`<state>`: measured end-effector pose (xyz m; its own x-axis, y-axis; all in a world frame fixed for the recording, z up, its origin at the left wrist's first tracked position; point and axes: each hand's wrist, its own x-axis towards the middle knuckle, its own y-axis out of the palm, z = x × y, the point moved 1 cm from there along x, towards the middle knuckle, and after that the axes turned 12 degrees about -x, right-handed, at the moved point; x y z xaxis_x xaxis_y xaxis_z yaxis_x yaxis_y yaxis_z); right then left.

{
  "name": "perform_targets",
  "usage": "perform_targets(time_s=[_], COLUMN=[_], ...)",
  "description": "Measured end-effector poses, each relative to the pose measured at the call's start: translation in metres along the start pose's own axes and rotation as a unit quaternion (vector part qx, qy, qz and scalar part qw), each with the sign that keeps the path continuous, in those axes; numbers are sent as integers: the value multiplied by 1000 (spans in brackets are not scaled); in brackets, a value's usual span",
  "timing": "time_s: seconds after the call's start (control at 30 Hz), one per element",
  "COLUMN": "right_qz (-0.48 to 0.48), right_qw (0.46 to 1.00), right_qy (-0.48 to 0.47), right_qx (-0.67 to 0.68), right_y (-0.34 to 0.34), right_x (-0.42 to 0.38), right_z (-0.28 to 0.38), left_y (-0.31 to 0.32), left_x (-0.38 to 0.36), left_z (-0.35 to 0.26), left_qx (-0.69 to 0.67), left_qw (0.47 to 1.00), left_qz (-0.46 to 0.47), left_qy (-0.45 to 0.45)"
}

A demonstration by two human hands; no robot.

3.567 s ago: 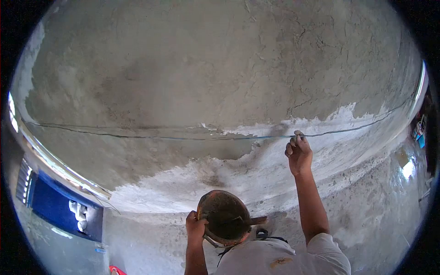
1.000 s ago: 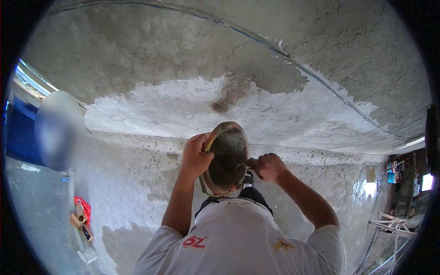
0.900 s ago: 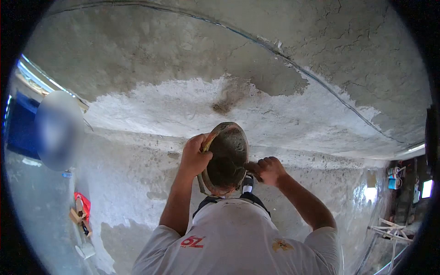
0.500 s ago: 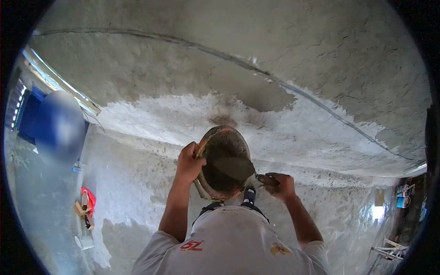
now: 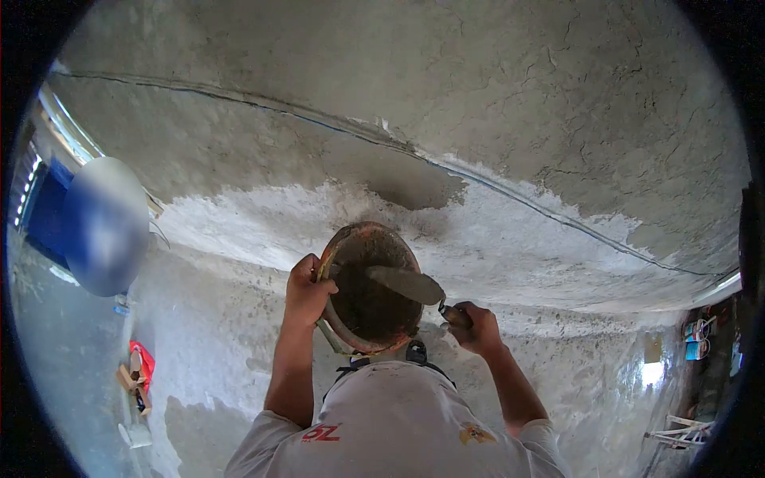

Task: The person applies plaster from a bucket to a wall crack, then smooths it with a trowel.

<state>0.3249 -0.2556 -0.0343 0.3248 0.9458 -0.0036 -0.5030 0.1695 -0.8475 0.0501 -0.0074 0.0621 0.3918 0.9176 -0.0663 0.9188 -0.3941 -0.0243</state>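
Observation:
My left hand (image 5: 309, 291) grips the left rim of a round bucket (image 5: 338, 319), its thumb hooked over the inside edge. The bucket is tilted, with its mouth toward me and grey mortar smeared around its dark interior. In my right hand (image 5: 476, 327) is the handle of a trowel (image 5: 408, 284), fingers wrapped round it. The trowel's leaf-shaped blade, coated in grey, reaches across the bucket's mouth from the right and points left.
Ahead stands a wall (image 5: 263, 151) with grey plaster above a ragged pale strip; a cable (image 5: 510, 189) runs across it. A blurred person (image 5: 107, 227) is at the left. Red material (image 5: 142, 362) lies on the left floor, and a white frame (image 5: 680, 432) stands lower right.
The bucket and both hands have shifted slightly left in view. The trowel blade sits higher across the bucket's mouth, its neck now showing clear of the rim.

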Motion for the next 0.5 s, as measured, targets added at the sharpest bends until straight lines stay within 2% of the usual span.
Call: perform_targets(time_s=[0.07,0.2,0.27,0.33,0.4,0.43,0.5], right_qz=[-47,-58,-89,-96,-149,-163,-161], right_qw=[997,990,967,967,955,961,959], right_qy=[-8,1,-24,-39,-82,-104,-96], right_qx=[53,131,239,233,243,199,212], right_y=[1,-13,-11,-5,-7,-4,2], right_x=[5,25,41,60,77,89,103], right_z=[-5,7,-1,-18,-17,-26,-34], left_y=[0,0,3,0,0,2,3], left_x=[0,0,-3,0,-2,-7,-10], left_z=[2,4,3,17,21,15,13], left_qx=[-16,-19,-6,-3,3,29,67], left_qw=[1000,1000,1000,1000,999,999,997], left_qz=[-8,0,-1,4,9,-4,-28], left_qy=[3,17,14,25,40,22,-23])
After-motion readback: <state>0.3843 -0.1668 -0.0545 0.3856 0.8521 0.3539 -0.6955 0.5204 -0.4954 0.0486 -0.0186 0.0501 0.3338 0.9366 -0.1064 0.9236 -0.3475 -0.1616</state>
